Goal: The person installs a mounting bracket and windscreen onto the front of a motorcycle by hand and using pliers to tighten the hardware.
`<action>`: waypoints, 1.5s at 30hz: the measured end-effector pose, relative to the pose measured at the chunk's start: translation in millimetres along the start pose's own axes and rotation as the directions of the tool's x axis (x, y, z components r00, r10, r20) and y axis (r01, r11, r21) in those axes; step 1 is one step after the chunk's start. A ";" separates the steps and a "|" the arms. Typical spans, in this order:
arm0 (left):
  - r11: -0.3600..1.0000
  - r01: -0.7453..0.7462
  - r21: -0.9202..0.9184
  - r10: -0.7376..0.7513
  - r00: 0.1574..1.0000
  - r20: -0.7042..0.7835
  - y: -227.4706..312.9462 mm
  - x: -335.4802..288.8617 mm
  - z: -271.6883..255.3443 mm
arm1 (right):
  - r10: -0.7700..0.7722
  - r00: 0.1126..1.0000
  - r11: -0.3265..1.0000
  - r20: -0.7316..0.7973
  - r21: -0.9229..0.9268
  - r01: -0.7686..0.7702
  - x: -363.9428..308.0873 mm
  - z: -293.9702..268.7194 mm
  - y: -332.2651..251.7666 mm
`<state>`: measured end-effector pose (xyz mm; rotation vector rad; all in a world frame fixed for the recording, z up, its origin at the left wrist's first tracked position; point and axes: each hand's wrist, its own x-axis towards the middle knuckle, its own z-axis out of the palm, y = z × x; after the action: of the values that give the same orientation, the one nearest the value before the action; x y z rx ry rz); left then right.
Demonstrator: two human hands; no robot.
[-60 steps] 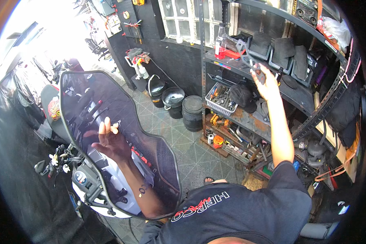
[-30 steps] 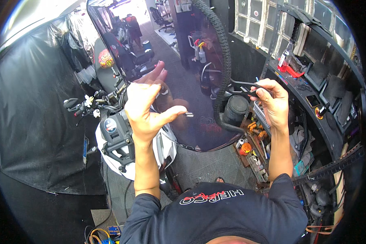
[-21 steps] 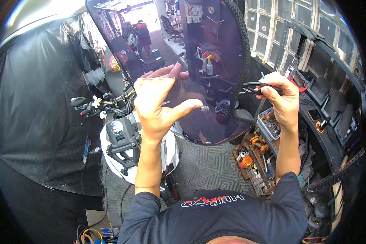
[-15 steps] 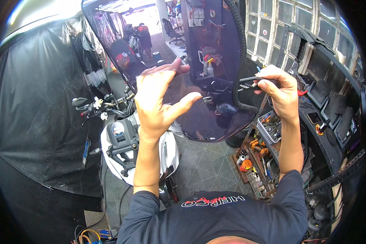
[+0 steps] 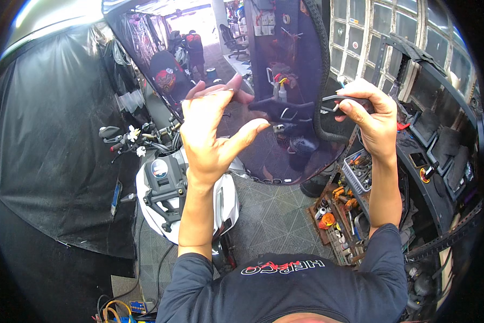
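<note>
A large glossy purple-tinted panel (image 5: 301,62) hangs in front of me, with a thick dark braided edging (image 5: 326,70) along its right side. My left hand (image 5: 207,134) is raised before its lower left part, thumb and fingers apart and holding nothing. Mirrored fingers show close to its fingertips; I cannot tell whether they touch the surface. Near the panel's right edge, my right hand (image 5: 372,113) pinches a slim dark tool (image 5: 336,99) between thumb and fingers. That tool has a pale bent part near its end; its exact kind is too small to tell.
Below my left forearm stands a white and black motorcycle (image 5: 161,188) with its handlebar (image 5: 156,141). A grey basket of tools (image 5: 356,167) and a wooden tray of tools (image 5: 333,229) are at the right. Black sheeting (image 5: 53,140) covers the left side, and metal shelving (image 5: 441,199) the far right.
The view has shifted slightly, so the panel and its edging sit a little farther right. My right hand has tilted the dark tool slightly. The left hand keeps its spread pose.
</note>
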<state>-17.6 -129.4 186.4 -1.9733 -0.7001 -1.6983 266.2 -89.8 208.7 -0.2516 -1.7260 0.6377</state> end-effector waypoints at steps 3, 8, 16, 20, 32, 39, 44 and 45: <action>0.999 0.007 0.050 -0.003 0.998 -0.069 1.3 2.2 0.0 | -0.009 0.993 1.000 -0.119 -0.003 0.009 -3.2 -4.6 5.8; 0.989 -0.005 0.146 0.023 0.992 -0.127 -9.0 2.6 -7.9 | -0.067 0.901 0.994 -0.428 0.051 0.099 -26.0 -47.5 17.2; 0.914 0.097 0.394 -0.066 0.994 -0.091 -12.2 -2.1 -8.0 | -0.023 0.880 0.986 -0.474 0.135 0.098 -109.7 -25.4 2.1; 0.902 0.188 0.389 -0.190 0.981 -0.035 -10.6 -8.2 6.8 | -0.006 0.947 0.987 -0.321 0.149 0.057 -120.9 11.0 1.0; 0.884 0.152 0.442 -0.237 0.961 0.144 16.0 -58.5 28.7 | 0.564 0.818 0.452 0.114 0.787 -0.421 -133.2 93.9 26.5; 0.895 0.157 0.418 -0.292 0.914 0.283 22.1 -90.6 20.8 | 0.614 0.779 0.482 0.127 0.721 -0.498 -143.6 111.4 38.5; 0.903 0.170 0.396 -0.322 0.877 0.358 24.9 -99.6 16.1 | 0.644 0.740 0.376 0.195 0.761 -0.528 -150.4 115.9 44.6; 0.904 0.168 0.392 -0.320 0.875 0.363 24.5 -100.9 15.6 | 0.650 0.734 0.359 0.196 0.772 -0.524 -151.4 117.1 44.8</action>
<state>-1.9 -147.7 84.2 -2.0633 -1.3637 -1.1583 186.5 -159.8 43.2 -0.2710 -0.9910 1.8392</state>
